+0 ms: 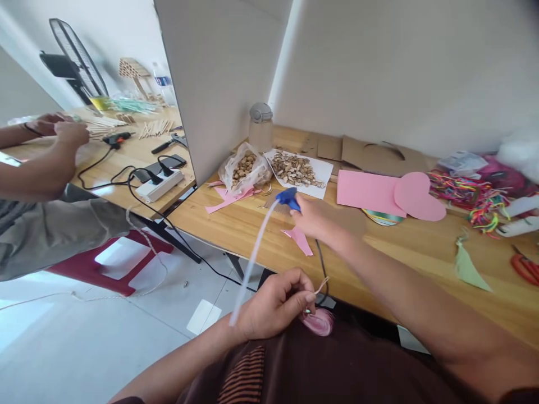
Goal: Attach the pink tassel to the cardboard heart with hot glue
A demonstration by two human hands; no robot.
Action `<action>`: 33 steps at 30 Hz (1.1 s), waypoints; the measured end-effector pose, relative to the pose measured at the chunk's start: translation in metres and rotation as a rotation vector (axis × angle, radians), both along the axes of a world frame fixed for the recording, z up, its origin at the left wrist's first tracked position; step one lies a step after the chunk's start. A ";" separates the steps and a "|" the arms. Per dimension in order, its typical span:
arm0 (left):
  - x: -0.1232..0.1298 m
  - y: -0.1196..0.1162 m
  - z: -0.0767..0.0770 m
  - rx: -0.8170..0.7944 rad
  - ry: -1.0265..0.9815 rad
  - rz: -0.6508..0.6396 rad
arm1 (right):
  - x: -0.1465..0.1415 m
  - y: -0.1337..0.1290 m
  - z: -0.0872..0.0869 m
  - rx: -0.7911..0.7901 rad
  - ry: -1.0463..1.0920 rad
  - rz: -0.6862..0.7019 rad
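My right hand (pixel 308 216) grips a blue glue gun (pixel 288 198) above the wooden table. A long translucent glue stick (pixel 252 261) sticks out of its back and reaches down past my left wrist. Close to my body, my left hand (pixel 280 303) pinches a thin cord at the top of a pink tassel (pixel 319 322), which hangs by my brown shirt. The gun's nozzle is hidden. Pink paper scraps (pixel 300 240) lie on the table just below my right hand.
On the table (pixel 421 252) are a bag of nuts (pixel 244 168), shells on white paper (pixel 297 169), a pink heart (pixel 416 196), colourful threads (pixel 455 193), a green piece (pixel 469 266) and red-handled scissors (pixel 524 266). At left, a person's hands work beside a power strip (pixel 160 186).
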State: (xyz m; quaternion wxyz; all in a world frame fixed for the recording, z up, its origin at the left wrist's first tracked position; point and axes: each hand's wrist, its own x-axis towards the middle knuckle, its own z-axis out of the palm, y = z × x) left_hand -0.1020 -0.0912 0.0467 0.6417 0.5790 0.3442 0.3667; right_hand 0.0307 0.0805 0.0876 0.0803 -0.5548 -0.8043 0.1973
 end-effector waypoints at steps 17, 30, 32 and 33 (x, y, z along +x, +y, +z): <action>0.010 0.012 -0.011 -0.126 -0.125 0.331 | 0.005 0.000 -0.005 0.015 0.020 0.073; 0.056 0.039 -0.009 -0.022 0.056 0.281 | 0.119 -0.051 0.001 -0.834 0.806 -0.143; 0.060 0.040 -0.009 -0.014 0.089 0.262 | 0.121 -0.049 -0.002 -0.837 0.813 -0.166; 0.061 0.041 -0.008 -0.010 0.105 0.255 | 0.122 -0.047 -0.003 -0.843 0.817 -0.177</action>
